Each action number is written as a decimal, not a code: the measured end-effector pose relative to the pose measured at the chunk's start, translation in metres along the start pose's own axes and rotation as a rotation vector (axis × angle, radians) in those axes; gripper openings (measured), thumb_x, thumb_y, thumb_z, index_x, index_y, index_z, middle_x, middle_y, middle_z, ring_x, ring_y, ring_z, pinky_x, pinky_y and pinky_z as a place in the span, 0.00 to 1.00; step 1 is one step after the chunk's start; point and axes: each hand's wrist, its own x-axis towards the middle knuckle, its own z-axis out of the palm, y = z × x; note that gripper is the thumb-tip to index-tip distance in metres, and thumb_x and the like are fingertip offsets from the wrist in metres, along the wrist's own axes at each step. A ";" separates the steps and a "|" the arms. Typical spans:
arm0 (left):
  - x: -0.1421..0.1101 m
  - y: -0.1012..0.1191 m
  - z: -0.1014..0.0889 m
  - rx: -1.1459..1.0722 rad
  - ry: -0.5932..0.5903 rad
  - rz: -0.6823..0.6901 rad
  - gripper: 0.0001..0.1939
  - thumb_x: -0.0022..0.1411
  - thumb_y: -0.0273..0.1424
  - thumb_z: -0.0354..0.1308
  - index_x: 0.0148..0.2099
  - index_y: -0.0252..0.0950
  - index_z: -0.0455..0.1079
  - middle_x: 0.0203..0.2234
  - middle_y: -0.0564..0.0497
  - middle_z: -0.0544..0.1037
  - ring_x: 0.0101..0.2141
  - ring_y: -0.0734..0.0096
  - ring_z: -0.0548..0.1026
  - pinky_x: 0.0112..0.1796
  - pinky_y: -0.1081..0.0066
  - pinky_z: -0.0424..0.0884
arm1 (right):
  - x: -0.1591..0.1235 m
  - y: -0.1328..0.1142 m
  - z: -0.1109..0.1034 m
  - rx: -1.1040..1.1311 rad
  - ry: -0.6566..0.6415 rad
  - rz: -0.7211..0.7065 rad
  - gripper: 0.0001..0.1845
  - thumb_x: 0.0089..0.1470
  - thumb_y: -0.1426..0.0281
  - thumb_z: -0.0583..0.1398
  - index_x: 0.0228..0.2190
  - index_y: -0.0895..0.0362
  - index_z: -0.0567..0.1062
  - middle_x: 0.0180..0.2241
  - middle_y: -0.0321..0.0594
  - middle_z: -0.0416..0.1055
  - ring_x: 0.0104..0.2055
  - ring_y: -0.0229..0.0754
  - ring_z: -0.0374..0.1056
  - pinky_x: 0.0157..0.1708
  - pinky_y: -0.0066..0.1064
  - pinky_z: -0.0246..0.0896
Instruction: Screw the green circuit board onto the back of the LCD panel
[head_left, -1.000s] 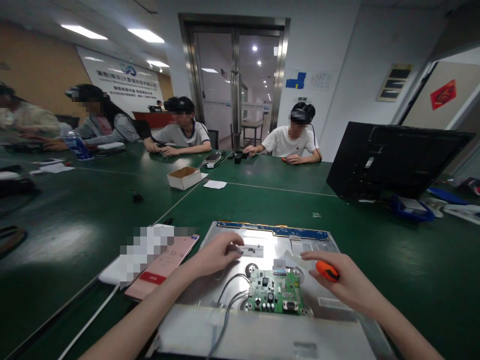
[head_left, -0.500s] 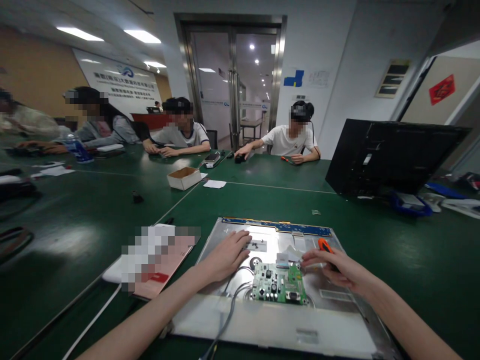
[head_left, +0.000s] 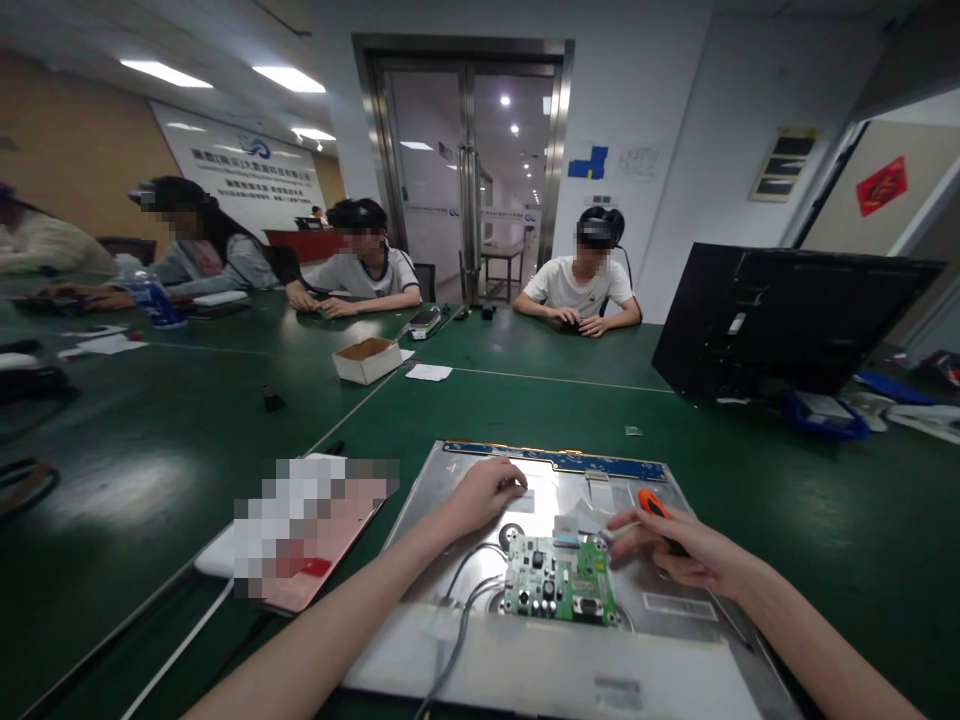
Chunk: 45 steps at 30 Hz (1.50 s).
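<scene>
A metal-backed display panel lies flat in front of me, with a green circuit board on its middle and a blue board strip along its far edge. My left hand rests over the panel's upper left part, fingers curled together at a pale label; whatever is in the fingertips is hidden. To the right of the green board is my right hand, closed round an orange-handled screwdriver, its fingers near the board's upper right corner. Grey cables run from the board's left side towards me.
Left of the panel lies a pink flat device, partly blurred, beside a white cable. An open cardboard box stands farther off. At right stands a black monitor by a blue tray. Several people sit across the green table.
My left hand's fingers have curled over the label where small dark pieces lay. My right hand has shifted slightly with the screwdriver. A person opposite has drawn an outstretched arm back.
</scene>
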 end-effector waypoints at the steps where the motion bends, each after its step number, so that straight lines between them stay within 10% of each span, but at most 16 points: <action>1: -0.001 -0.001 -0.001 -0.001 0.006 -0.007 0.06 0.61 0.24 0.56 0.36 0.33 0.75 0.32 0.48 0.77 0.34 0.65 0.74 0.38 0.69 0.66 | 0.000 0.000 0.000 0.005 -0.003 -0.004 0.20 0.57 0.55 0.59 0.42 0.58 0.76 0.39 0.49 0.79 0.12 0.20 0.39 0.09 0.15 0.32; 8: -0.017 -0.007 -0.017 -0.128 0.008 -0.037 0.11 0.54 0.21 0.59 0.41 0.33 0.74 0.34 0.49 0.78 0.34 0.67 0.74 0.37 0.71 0.69 | 0.004 0.006 -0.001 0.084 0.020 -0.039 0.23 0.57 0.53 0.58 0.41 0.59 0.76 0.38 0.50 0.79 0.11 0.21 0.42 0.08 0.16 0.36; 16: -0.022 -0.018 -0.016 -0.153 0.077 -0.060 0.12 0.53 0.17 0.57 0.39 0.33 0.73 0.32 0.49 0.77 0.33 0.68 0.75 0.36 0.72 0.69 | 0.009 0.010 0.003 0.151 0.050 -0.061 0.33 0.59 0.48 0.46 0.38 0.63 0.77 0.35 0.56 0.79 0.15 0.36 0.68 0.10 0.23 0.55; 37: -0.030 0.000 -0.012 -0.283 -0.014 -0.058 0.06 0.53 0.20 0.60 0.34 0.33 0.74 0.30 0.51 0.76 0.30 0.71 0.73 0.33 0.73 0.68 | 0.016 0.013 0.018 -0.006 0.195 -0.138 0.39 0.56 0.41 0.41 0.30 0.60 0.74 0.25 0.49 0.78 0.11 0.34 0.62 0.08 0.22 0.49; 45: -0.028 -0.004 -0.012 -0.258 -0.029 -0.047 0.07 0.52 0.20 0.60 0.34 0.33 0.74 0.30 0.51 0.77 0.30 0.71 0.73 0.33 0.73 0.68 | -0.002 -0.012 0.024 -0.093 0.301 -0.277 0.26 0.52 0.47 0.51 0.29 0.57 0.72 0.21 0.39 0.72 0.13 0.33 0.58 0.13 0.26 0.51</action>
